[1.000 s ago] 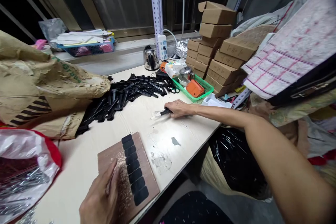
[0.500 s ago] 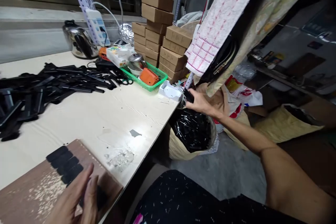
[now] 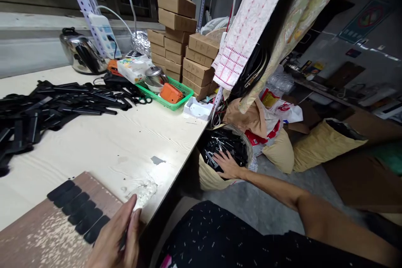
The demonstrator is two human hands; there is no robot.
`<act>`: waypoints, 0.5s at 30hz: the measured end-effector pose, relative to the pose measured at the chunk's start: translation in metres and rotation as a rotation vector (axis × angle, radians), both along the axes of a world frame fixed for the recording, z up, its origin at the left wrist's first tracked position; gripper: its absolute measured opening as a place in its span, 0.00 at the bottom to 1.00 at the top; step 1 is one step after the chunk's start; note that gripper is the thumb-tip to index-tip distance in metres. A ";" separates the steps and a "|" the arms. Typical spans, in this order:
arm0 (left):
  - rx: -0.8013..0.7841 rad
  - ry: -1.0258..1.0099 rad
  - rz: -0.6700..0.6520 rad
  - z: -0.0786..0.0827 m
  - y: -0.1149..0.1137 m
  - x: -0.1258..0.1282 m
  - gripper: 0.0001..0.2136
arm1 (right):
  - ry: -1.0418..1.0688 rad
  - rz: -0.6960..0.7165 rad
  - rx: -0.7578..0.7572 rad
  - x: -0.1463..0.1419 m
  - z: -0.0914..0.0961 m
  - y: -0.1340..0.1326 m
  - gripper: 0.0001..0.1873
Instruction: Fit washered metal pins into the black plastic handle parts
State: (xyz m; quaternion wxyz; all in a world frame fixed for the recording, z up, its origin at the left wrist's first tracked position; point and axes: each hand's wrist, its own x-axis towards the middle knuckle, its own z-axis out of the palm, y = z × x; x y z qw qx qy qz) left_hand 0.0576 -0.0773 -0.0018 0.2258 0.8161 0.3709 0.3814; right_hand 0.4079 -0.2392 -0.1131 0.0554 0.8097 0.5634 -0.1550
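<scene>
My right hand [image 3: 228,165] lies with fingers spread on the black plastic parts [image 3: 234,144] heaped inside an open woven sack [image 3: 209,178] beside the table. At the table's front edge my left hand [image 3: 114,238] has thumb and fingers pressed together, with something dark between them that is mostly hidden. Next to it is a brown wooden board [image 3: 19,238] with a worn, chipped patch. Several flat black rounded pieces [image 3: 81,211] lie there in an overlapping row.
A pile of black plastic parts [image 3: 63,102] covers the table's left. Behind stand a steel kettle [image 3: 83,52], a green basket [image 3: 176,106], a white tray [image 3: 197,109] and stacked cardboard boxes [image 3: 176,21]. A towel [image 3: 248,29] hangs at right; another sack [image 3: 326,144] stands on the floor.
My right hand has let go of a black item and moved down onto the parts in the sack, fingers spreading. My left hand has shifted right, uncovering more of the row of black pieces.
</scene>
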 end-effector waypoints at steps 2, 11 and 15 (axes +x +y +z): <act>0.003 0.018 0.002 -0.001 0.001 0.000 0.17 | -0.062 0.002 0.006 0.006 -0.002 -0.008 0.38; 0.070 0.020 -0.014 0.010 -0.009 0.016 0.16 | -0.171 -0.300 0.046 0.014 -0.027 0.016 0.43; 0.145 0.072 -0.071 0.000 -0.001 -0.003 0.17 | -0.198 -0.431 0.065 0.025 -0.036 0.021 0.41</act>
